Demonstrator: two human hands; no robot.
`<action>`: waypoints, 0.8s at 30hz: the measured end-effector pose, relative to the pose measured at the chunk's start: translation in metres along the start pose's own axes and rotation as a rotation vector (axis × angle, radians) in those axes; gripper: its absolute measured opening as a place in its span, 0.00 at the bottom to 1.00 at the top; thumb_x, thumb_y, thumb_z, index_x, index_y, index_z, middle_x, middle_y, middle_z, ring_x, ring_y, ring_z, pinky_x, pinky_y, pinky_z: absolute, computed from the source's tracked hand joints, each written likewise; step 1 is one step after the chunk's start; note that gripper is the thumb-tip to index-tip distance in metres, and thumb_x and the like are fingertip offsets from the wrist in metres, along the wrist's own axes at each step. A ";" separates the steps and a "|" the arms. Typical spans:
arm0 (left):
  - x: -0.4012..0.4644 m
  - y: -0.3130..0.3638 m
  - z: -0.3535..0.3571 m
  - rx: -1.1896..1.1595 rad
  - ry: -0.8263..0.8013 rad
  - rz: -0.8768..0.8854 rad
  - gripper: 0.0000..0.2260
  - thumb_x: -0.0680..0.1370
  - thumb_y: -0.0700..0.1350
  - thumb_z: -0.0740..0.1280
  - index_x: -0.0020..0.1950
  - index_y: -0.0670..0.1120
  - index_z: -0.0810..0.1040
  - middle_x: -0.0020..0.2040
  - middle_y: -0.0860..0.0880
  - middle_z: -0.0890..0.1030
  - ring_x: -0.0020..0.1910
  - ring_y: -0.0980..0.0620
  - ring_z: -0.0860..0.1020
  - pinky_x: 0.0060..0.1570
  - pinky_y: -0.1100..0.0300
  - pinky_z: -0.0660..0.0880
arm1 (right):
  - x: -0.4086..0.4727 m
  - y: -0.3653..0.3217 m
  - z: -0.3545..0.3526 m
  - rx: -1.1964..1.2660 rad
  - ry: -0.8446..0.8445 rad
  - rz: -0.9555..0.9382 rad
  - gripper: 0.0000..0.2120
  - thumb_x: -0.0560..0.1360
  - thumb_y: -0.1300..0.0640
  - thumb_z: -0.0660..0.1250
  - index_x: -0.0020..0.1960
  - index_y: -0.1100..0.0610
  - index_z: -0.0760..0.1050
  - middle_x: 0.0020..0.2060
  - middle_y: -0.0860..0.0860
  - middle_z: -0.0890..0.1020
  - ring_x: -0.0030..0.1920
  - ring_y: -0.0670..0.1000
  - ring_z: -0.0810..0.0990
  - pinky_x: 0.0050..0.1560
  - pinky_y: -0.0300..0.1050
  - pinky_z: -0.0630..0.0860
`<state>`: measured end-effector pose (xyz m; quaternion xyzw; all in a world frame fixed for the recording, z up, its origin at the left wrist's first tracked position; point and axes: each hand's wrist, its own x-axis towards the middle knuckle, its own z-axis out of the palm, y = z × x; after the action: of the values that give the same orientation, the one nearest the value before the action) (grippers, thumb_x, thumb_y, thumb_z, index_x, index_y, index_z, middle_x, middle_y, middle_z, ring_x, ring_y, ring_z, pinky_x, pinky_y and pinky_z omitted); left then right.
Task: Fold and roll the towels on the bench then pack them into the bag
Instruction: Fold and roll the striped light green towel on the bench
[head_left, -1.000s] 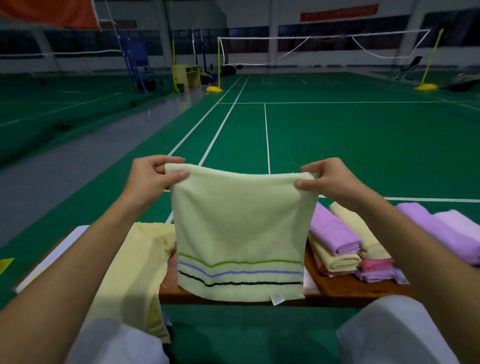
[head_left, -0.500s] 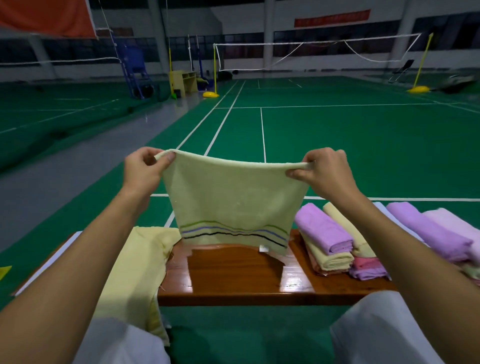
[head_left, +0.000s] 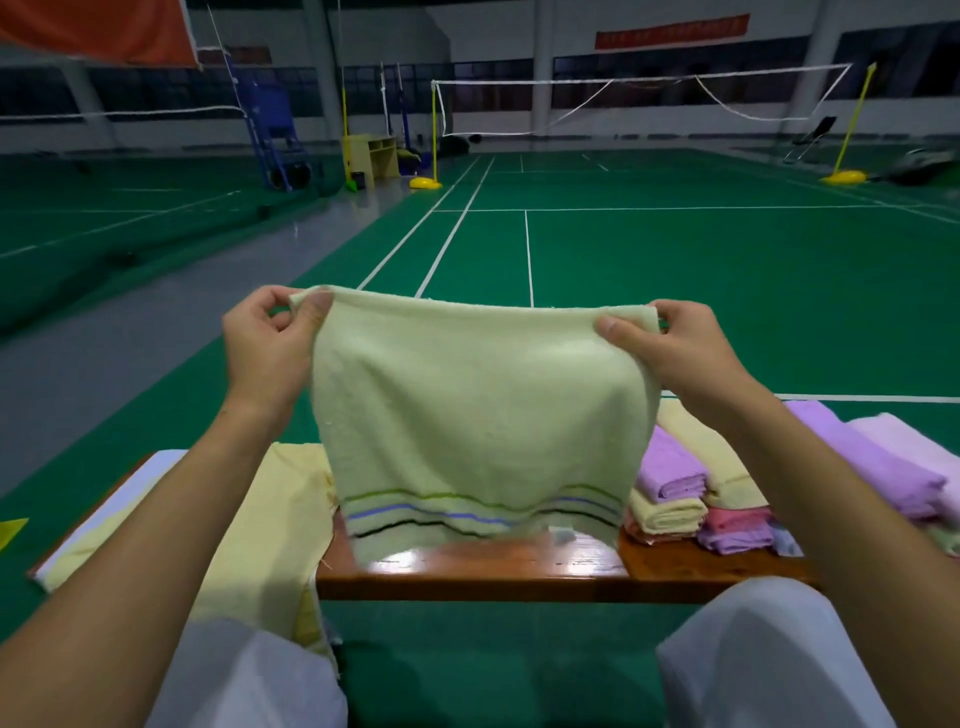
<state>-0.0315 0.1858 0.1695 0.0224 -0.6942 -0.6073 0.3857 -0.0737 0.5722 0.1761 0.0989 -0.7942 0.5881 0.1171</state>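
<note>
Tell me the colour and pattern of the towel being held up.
Pale yellow-green towel, with thin green, blue and black stripes near its bottom edge; head view.

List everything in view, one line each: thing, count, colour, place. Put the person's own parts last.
striped towel: one, pale green, held up over the bench
bench: one, brown wood, in front of the knees
loose towel: one, yellow, draped over the bench's left end
folded towels: a stack, purple, yellow, pink, on the bench's right
nets: two, white, far court
cabinet: one, yellow, far courtside
left hand: pinching the towel's top left corner
right hand: pinching its top right corner
</note>
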 end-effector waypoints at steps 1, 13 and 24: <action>0.004 0.000 0.000 0.008 0.013 0.002 0.09 0.80 0.47 0.76 0.47 0.43 0.80 0.34 0.54 0.85 0.33 0.56 0.79 0.35 0.60 0.78 | 0.002 0.000 0.001 0.013 -0.004 0.007 0.15 0.75 0.50 0.79 0.48 0.62 0.82 0.41 0.55 0.88 0.39 0.51 0.86 0.40 0.48 0.81; 0.030 -0.161 0.002 0.494 -0.177 -0.355 0.23 0.69 0.65 0.73 0.40 0.43 0.83 0.37 0.40 0.84 0.33 0.44 0.81 0.43 0.34 0.84 | 0.079 0.121 0.097 -0.588 -0.205 0.250 0.18 0.83 0.53 0.65 0.37 0.59 0.67 0.36 0.56 0.74 0.43 0.58 0.74 0.38 0.48 0.63; 0.043 -0.265 0.041 0.730 -0.193 -0.477 0.11 0.79 0.57 0.74 0.44 0.50 0.82 0.44 0.52 0.85 0.48 0.44 0.83 0.54 0.45 0.81 | 0.125 0.228 0.177 -0.822 -0.246 0.374 0.05 0.83 0.65 0.57 0.55 0.63 0.71 0.57 0.64 0.80 0.52 0.64 0.78 0.48 0.51 0.71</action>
<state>-0.2009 0.1289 -0.0356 0.2597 -0.8715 -0.3935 0.1350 -0.2721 0.4661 -0.0439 -0.0316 -0.9735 0.2195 -0.0566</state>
